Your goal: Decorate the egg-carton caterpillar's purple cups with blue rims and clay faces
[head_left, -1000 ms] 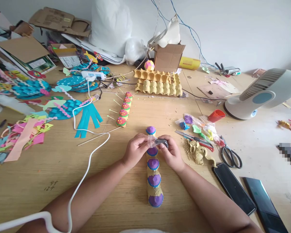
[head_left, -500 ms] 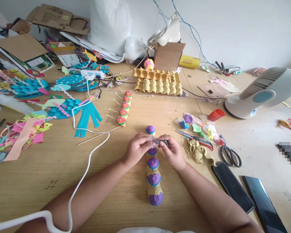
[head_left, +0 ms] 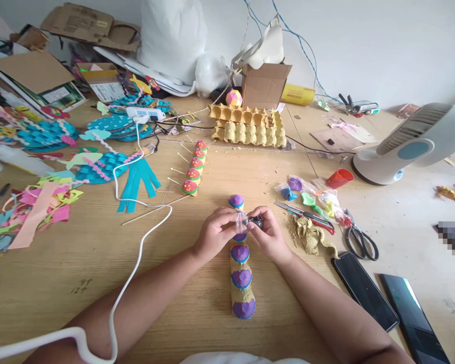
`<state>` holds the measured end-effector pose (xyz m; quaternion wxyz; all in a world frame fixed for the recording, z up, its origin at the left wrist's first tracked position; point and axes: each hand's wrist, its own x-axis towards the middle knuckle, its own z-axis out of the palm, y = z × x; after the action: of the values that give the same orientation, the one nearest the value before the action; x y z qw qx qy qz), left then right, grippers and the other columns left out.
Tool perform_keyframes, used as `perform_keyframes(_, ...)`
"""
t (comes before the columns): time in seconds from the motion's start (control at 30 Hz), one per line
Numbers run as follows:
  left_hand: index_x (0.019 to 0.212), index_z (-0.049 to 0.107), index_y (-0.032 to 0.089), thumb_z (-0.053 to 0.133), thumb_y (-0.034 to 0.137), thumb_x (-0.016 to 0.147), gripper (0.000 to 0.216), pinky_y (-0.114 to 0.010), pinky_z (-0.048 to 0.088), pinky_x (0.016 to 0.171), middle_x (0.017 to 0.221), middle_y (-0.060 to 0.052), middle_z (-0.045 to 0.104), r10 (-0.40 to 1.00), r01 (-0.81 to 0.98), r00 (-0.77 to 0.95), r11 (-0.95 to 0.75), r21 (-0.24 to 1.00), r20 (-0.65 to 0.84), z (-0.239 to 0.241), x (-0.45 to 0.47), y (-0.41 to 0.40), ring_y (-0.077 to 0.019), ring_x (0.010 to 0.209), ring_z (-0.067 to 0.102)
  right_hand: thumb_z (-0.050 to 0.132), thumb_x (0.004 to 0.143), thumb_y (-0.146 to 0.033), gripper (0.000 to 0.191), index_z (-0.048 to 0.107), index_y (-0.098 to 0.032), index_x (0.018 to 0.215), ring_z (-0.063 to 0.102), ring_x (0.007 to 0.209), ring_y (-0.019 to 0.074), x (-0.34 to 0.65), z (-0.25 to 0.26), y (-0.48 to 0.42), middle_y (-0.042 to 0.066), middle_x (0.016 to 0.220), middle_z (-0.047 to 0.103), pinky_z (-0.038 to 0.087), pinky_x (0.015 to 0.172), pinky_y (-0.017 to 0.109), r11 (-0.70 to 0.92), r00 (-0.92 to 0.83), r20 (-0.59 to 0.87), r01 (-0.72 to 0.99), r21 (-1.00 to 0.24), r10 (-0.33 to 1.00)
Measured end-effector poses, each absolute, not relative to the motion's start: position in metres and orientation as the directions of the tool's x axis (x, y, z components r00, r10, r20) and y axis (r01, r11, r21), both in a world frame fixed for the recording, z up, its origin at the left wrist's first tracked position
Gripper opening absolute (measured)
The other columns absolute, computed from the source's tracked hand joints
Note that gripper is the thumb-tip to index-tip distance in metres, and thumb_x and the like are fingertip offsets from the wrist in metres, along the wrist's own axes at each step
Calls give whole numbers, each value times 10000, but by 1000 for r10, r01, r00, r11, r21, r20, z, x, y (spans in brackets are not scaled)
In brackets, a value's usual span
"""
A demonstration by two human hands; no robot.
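My left hand (head_left: 217, 231) pinches one end of a small clear plastic bag (head_left: 241, 222). At the other end of the bag my right hand (head_left: 268, 235) has its fingers closed round a dark lump (head_left: 256, 221), which looks like black clay. Both hands are above an egg-carton strip (head_left: 241, 265) lying lengthwise on the table. Its bumps are covered in purple with blue rims, and one of them is partly hidden by the hands. Farther off stands a finished-looking egg-carton caterpillar (head_left: 193, 174), red and green with painted faces and pin-like sticks.
Right of my hands are bags of coloured clay (head_left: 308, 200), a utility knife (head_left: 313, 220), torn carton scraps (head_left: 307, 235), scissors (head_left: 359, 241) and two phones (head_left: 365, 290). A white cable (head_left: 140, 242) crosses the left side. A fan (head_left: 405, 146) stands at right, egg cartons (head_left: 255, 135) at the back.
The right fingers have shifted on the dark lump, so more of it shows. The bag between the hands has moved slightly to the right. The egg-carton strip stays in place.
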<state>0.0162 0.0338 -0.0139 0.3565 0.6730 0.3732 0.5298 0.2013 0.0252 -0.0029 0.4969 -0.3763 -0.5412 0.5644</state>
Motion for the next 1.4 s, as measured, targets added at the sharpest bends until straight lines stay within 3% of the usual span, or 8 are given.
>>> perform_keyframes(0.2,963,819,258,755,300,931,84,-344,590,875,983,-66,750,878,116,138,-473,873,457,-14,16,33,-199,971,708,742,899,-545,377,573,-273,1099,583,922,188,202,-2,25,33,1025,612,533,850,326,106,-241,135,-129,-986,961)
perform_keyframes(0.4,925,772,262,729,208,943,72,-385,554,930,942,-36,745,748,279,126,-657,700,652,-4,16,31,-194,1000,674,773,885,-509,369,601,-262,1098,607,939,186,203,-2,24,36,1033,640,537,881,339,134,-220,163,-140,-981,962)
perform_keyframes(0.53,905,739,260,680,208,967,100,-416,547,953,951,-36,752,716,356,111,-677,645,690,1,15,30,-205,1027,674,813,842,-513,372,629,-256,1038,616,895,187,201,-1,24,34,985,663,550,839,343,130,-200,150,-108,-986,968)
perform_keyframes(0.7,892,744,240,669,290,982,128,-394,549,989,986,-56,732,792,307,28,-588,749,610,-6,15,31,-208,1063,674,827,827,-521,359,630,-239,928,606,802,167,199,-2,26,15,881,662,539,778,322,125,-129,138,-105,-987,982)
perform_keyframes(0.87,1049,709,209,669,440,986,243,-328,565,954,1092,-75,737,915,21,-174,-366,931,363,-16,17,36,-193,1061,702,835,840,-458,354,562,-238,888,589,762,139,198,-5,28,-1,879,640,526,766,303,120,-21,126,-194,-974,992)
perform_keyframes(1.0,1242,652,209,758,432,926,401,-301,559,919,1167,-98,756,942,-38,-30,-335,942,334,-16,19,32,-200,1087,720,861,819,-438,384,597,-265,1037,618,846,154,196,-6,28,12,976,653,550,782,300,135,-28,145,-239,-962,989)
perform_keyframes(1.13,1342,573,230,786,311,912,487,-286,565,896,1018,-44,769,935,-48,44,-349,936,351,-16,23,27,-162,972,738,826,852,-474,451,645,-281,1216,641,997,196,197,-4,27,49,1097,691,557,901,354,123,-112,149,-209,-970,983)
perform_keyframes(1.4,1296,542,220,726,202,934,406,-281,570,926,912,-4,747,918,-99,66,-383,918,390,-12,26,24,-137,921,733,703,964,-435,213,698,-237,886,613,866,179,200,3,26,29,895,651,501,836,334,286,-122,290,-53,-957,949)
